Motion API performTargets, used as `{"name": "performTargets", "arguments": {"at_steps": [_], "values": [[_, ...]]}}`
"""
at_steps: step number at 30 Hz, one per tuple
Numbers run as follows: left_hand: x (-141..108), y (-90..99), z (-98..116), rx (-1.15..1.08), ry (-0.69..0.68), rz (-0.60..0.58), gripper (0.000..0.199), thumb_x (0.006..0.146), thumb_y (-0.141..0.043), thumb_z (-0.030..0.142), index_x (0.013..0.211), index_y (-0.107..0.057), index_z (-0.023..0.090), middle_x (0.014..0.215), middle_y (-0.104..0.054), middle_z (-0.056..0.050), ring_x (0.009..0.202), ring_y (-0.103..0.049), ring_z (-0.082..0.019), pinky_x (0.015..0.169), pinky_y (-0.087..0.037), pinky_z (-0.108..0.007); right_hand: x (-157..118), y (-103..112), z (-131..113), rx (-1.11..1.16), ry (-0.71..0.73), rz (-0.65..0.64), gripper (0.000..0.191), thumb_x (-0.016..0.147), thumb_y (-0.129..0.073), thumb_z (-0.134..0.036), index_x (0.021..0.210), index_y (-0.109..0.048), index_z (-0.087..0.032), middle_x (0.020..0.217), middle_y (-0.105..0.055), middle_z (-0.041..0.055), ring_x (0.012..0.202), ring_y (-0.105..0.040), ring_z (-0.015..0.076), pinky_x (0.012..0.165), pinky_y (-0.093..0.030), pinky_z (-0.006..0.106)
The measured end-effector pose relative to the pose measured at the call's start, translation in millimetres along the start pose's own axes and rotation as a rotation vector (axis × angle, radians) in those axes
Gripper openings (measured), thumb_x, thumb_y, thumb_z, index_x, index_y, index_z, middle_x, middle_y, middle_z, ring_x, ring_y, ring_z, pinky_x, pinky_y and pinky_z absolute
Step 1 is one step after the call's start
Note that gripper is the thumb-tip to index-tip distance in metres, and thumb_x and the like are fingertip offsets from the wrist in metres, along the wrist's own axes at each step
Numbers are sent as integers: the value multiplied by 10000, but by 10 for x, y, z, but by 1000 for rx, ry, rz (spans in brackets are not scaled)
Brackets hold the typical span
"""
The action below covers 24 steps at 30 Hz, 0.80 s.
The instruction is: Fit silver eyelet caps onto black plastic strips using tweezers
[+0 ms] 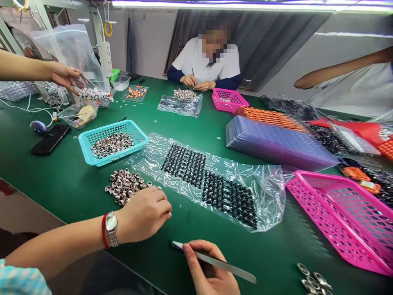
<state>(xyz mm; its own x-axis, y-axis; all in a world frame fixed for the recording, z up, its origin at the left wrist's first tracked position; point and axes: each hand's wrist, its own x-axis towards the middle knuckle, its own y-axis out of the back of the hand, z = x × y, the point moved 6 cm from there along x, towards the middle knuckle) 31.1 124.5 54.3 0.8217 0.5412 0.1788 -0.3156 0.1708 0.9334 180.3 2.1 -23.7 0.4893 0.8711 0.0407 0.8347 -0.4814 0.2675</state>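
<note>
Head view peeps: any brands or labels readable on that counter (190,225)?

Not really. Red bag (362,131) on the right has some white printing, but it's cut off and too smeary for me.

ok, so what's in the containers?

Blue basket (95,161) on the left: loads of small metal rings (112,144). There's also a loose ring pile (125,184) on its near side. Clear tub (69,119) farther left has some yellow paper (86,112) in it. Far pink basket (233,105) holds a few pale bits. Two black bead grids (184,164) lie mid-counter with a plastic sleeve (270,196); can't tell if they're fully inside it.

And the hands?

Right hand (215,282), near edge: fingers pinched around steel tweezers (236,271). Left hand (143,215) is right beside the ring pile, fingers curled in, can't tell if they've got a ring. Far left, someone else's hand (63,76) grips a zip bag (73,45) with white pieces at the bottom.
</note>
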Motion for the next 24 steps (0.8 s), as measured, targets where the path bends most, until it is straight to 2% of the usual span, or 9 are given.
{"name": "performTargets", "arguments": {"at_steps": [2,5,8,12,19,22,24], "values": [[-153,-32,179,-56,-32,29,120,1001,-623,157,895,-677,169,914,-726,-48,835,-626,-191,783,-494,-315,3,-17,6,6,17,-15,378,836,-796,-579,801,-740,-207,720,-751,43,586,-705,183,504,-555,235],[-413,-129,427,-170,-92,137,148,1007,-563,140,894,-651,180,878,-764,-50,774,-639,-188,757,-507,-318,5,-30,30,-10,48,-42,364,845,-791,-566,816,-739,-207,731,-754,43,606,-721,186,539,-575,239],[-596,-247,543,-179,-73,228,186,1033,-508,113,936,-650,183,971,-808,-54,853,-686,-195,776,-513,-326,-5,-30,42,-50,73,-48,323,880,-767,-526,835,-735,-207,744,-753,37,630,-733,178,578,-590,226],[-684,-325,575,-156,-49,313,197,1050,-493,91,983,-660,171,1080,-819,-66,991,-714,-197,826,-504,-325,-25,-26,22,-92,111,-44,273,917,-737,-474,847,-730,-210,763,-753,28,645,-741,159,616,-596,199],[-718,-400,575,-113,-69,291,201,1029,-486,65,1024,-662,163,1122,-816,-62,1011,-708,-204,894,-458,-333,-7,-54,-97,-44,198,-69,193,940,-726,-371,824,-740,-218,754,-750,31,655,-739,161,616,-598,202],[-713,-408,580,-101,-78,280,197,1027,-483,74,1047,-662,152,1124,-812,-70,1027,-712,-210,916,-442,-330,4,-91,-190,-3,283,-84,82,932,-733,-261,856,-748,-234,775,-758,15,676,-745,151,645,-608,198],[-702,-405,585,-93,-91,291,209,1036,-466,73,1041,-663,141,1109,-807,-74,1032,-713,-205,916,-445,-325,3,-114,-259,38,355,-84,73,922,-736,-206,865,-742,-251,788,-759,-2,694,-745,141,658,-612,191]]}}
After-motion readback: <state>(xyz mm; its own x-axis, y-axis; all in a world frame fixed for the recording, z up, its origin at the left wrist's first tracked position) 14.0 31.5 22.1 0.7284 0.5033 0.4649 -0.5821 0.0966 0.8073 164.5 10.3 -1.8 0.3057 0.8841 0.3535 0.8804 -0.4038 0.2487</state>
